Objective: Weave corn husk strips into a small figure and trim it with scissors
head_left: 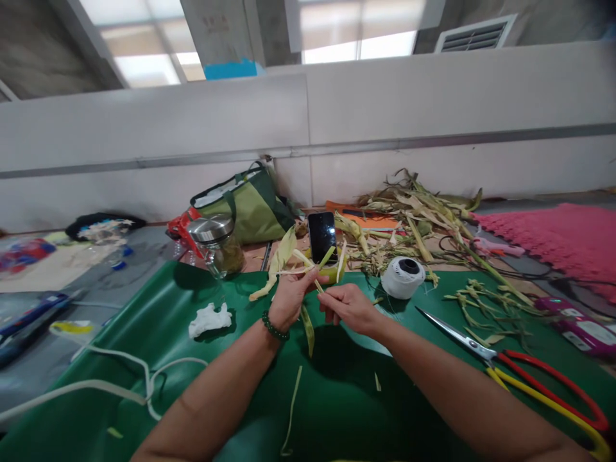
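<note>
My left hand [291,296], with a beaded bracelet at the wrist, pinches green-yellow corn husk strips [328,257] over the green mat [356,410]. Close beside it, the fingers of my right hand [350,308] are closed on the lower end of a thin strip. One broader husk piece [308,332] hangs below my hands. A large pale husk [283,256] rises at the left, behind my left hand. Just beyond both hands a dark phone [322,232] leans upright. To the right sits a white spool of thread [402,279].
Scissors [481,350] with red and yellow handles lie open at right, near knotted husk pieces [476,298]. A husk pile [423,215] lies at back. At left are crumpled tissue [210,319], a glass jar [226,255], a green bag [260,215] and a white cable [96,385].
</note>
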Demonstrator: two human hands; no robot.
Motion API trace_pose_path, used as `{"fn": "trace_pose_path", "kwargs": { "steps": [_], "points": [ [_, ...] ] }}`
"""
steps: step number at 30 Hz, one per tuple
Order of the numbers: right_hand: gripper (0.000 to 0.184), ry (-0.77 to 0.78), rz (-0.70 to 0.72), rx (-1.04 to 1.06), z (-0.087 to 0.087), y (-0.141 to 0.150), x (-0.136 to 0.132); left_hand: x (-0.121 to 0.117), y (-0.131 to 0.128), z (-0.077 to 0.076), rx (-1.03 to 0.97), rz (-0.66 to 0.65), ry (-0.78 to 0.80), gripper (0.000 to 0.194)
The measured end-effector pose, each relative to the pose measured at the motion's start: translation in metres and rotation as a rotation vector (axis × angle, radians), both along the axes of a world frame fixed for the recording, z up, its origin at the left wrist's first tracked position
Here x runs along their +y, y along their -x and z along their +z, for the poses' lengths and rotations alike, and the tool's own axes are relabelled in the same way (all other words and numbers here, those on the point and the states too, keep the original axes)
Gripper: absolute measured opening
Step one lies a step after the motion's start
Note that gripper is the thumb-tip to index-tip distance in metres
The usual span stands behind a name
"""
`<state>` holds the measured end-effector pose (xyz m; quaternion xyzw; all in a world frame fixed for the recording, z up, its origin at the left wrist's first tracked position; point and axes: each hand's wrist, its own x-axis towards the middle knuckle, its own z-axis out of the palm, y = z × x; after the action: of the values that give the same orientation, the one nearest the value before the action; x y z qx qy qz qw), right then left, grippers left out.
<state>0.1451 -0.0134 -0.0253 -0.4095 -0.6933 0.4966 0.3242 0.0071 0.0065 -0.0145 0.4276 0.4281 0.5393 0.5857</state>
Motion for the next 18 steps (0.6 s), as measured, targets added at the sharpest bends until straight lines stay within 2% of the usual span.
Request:
{"fn": "trace_pose_path", "kwargs": {
  "steps": [3,5,7,10,12,15,18],
  "points": [
    [0.04,0.017,0.08,-0.037,0.004,-0.008,-0.001,0.005,0.009,0.005,0.012,0.051,0.001,0.038],
    [0.042,0.053,0.116,-0.052,0.007,-0.015,0.003,0.007,0.015,0.008,0.021,0.038,0.012,0.039],
    [0.044,0.033,0.054,-0.048,0.008,-0.02,0.012,0.006,0.017,0.011,0.06,-0.019,0.024,0.04],
    [0.049,-0.022,-0.119,0.013,0.007,-0.021,0.023,0.0,0.013,0.013,0.172,-0.172,0.015,0.038],
    [0.055,0.019,-0.144,0.086,0.005,-0.018,0.026,-0.005,0.008,0.014,0.234,-0.258,-0.02,0.036],
    [0.059,0.052,-0.118,0.198,0.005,-0.012,0.022,-0.012,0.003,0.015,0.304,-0.281,-0.082,0.032],
    [0.057,-0.018,-0.179,0.235,0.008,-0.011,0.017,-0.016,0.003,0.018,0.391,-0.291,-0.124,0.029]
  ]
}}
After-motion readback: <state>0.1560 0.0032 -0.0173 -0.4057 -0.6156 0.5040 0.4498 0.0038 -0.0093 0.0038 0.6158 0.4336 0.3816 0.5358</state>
